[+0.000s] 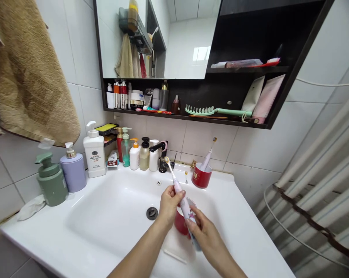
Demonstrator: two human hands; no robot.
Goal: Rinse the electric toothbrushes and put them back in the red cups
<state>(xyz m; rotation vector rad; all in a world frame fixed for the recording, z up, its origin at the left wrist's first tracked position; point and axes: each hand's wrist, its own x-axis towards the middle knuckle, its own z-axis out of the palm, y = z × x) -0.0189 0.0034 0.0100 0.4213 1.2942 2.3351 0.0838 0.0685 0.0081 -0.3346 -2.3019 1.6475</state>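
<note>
Over the white sink (104, 216) I hold an electric toothbrush (186, 206) with a pale, patterned handle, its head tilted up and to the left. My left hand (169, 204) grips the handle near its upper end, thumb along it. Lower down, my right hand (205, 231) has its fingers closed on the handle. Behind the toothbrush a red cup (180, 222) sits in the basin, partly hidden by it and my hands. A second red cup (201, 177) stands on the back right rim with another electric toothbrush (206, 158) upright in it.
Several pump bottles (135, 155) line the back rim, left of the black faucet (162, 156). A green pump bottle (51, 181) and a purple bottle (73, 168) stand at left. The dark cabinet (220, 119) overhangs the sink. A white stick-like item (174, 256) lies in the basin.
</note>
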